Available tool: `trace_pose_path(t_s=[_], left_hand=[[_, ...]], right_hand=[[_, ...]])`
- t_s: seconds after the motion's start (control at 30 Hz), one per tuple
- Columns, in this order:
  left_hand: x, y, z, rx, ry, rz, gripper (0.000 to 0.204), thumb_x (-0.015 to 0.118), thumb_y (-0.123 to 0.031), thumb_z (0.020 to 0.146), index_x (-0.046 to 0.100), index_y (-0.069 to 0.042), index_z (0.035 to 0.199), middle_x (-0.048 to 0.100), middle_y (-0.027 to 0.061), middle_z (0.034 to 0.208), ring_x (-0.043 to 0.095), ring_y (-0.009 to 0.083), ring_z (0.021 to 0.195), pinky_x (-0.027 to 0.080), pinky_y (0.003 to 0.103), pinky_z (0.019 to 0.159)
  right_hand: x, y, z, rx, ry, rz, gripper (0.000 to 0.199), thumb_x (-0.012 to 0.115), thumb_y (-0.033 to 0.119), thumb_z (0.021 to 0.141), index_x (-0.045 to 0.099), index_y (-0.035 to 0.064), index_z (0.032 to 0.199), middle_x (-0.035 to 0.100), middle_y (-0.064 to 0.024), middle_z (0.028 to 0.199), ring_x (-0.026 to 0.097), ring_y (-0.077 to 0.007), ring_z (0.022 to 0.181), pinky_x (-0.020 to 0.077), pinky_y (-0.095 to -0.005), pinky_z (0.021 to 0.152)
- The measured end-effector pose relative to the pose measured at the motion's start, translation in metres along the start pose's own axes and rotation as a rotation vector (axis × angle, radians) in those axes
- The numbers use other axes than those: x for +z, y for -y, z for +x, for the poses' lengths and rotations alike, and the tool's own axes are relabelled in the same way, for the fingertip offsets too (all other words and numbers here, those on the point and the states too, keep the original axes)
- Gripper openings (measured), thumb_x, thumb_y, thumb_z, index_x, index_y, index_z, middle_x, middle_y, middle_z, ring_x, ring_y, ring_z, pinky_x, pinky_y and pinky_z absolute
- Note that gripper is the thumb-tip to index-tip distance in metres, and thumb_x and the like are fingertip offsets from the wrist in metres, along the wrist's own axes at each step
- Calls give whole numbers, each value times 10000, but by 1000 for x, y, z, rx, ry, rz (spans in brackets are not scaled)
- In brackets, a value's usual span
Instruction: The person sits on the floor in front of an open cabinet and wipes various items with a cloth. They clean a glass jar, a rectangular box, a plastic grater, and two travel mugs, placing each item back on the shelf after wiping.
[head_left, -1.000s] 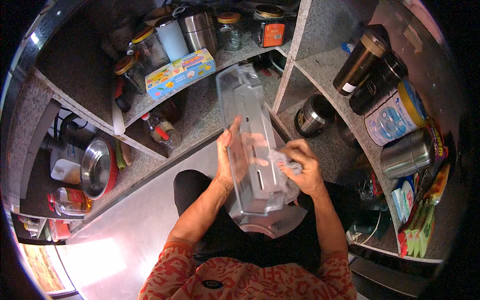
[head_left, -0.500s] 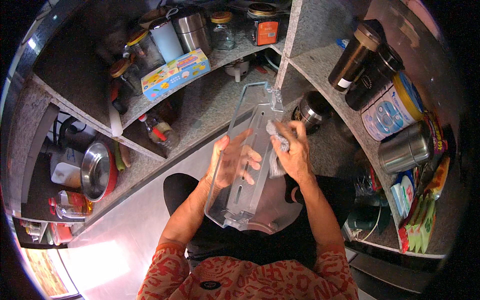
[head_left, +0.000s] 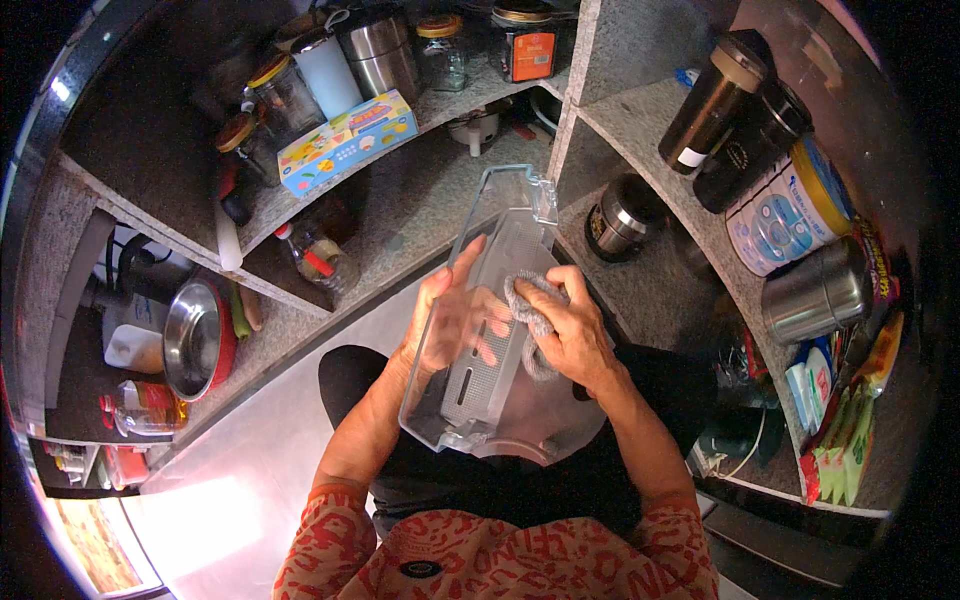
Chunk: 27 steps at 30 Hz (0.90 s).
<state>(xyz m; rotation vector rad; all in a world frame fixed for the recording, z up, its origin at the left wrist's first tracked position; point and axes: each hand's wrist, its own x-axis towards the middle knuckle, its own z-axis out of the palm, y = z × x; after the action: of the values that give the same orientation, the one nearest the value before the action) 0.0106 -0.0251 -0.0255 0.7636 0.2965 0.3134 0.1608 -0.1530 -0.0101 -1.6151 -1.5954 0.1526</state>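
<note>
A long clear plastic bin [head_left: 555, 408] with a perforated, slotted grey panel [head_left: 482, 375] inside is tilted above my lap. My left hand [head_left: 448, 318] supports it from the left, its fingers showing through the transparent wall and curled around that side. In my right hand [head_left: 578, 338] is a bunched grey cloth [head_left: 530, 300], pressed against the panel near the bin's right side. Some of the cloth hangs below the fingers.
Stone shelves surround me. Jars, a patterned box [head_left: 348, 142] and a light-blue bottle [head_left: 328, 75] stand ahead; a red-sided metal pan [head_left: 197, 340] sits left. Right are dark tumblers [head_left: 715, 100], a milk-powder-style can [head_left: 790, 208], a steel canister [head_left: 818, 290] and a round flask [head_left: 625, 218].
My right hand has moved the cloth left and downward, onto the panel inside the bin. The bin has shifted slightly left, and my left hand keeps its hold.
</note>
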Motion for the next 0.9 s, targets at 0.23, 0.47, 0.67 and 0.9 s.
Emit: trace_pose_path(t_s=[0.23, 0.47, 0.67, 0.9], left_hand=[[-4, -1, -1, -32, 48, 6, 924, 516, -660, 689, 120, -266, 1424, 569, 240, 899, 604, 335, 739, 545, 465, 476], [-3, -3, 2, 8, 31, 135, 946, 500, -650, 698, 100, -208, 1432, 575, 211, 874, 598, 284, 715, 535, 401, 440], [-7, 1, 4, 15, -38, 202, 948, 502, -635, 698, 96, -204, 1438, 579, 165, 862, 584, 241, 741, 509, 346, 447], [-2, 8, 8, 92, -74, 215, 952, 541, -619, 673, 165, -164, 1421, 547, 135, 853, 562, 225, 717, 515, 304, 477]], right_hand=[[-2, -19, 20, 112, -148, -32, 434, 589, 18, 693, 580, 76, 1123, 446, -176, 1011, 515, -353, 912, 445, -389, 783], [2, -26, 25, 92, -178, -169, 445, 617, 10, 718, 562, 38, 1159, 438, -145, 1015, 505, -291, 932, 439, -363, 786], [11, -4, 11, 20, 38, -328, 536, 651, -27, 630, 576, 59, 1154, 441, -125, 1026, 506, -316, 942, 456, -386, 769], [15, 12, -5, -66, 207, -325, 328, 530, 126, 790, 562, 53, 1108, 480, -123, 982, 522, -328, 867, 488, -448, 675]])
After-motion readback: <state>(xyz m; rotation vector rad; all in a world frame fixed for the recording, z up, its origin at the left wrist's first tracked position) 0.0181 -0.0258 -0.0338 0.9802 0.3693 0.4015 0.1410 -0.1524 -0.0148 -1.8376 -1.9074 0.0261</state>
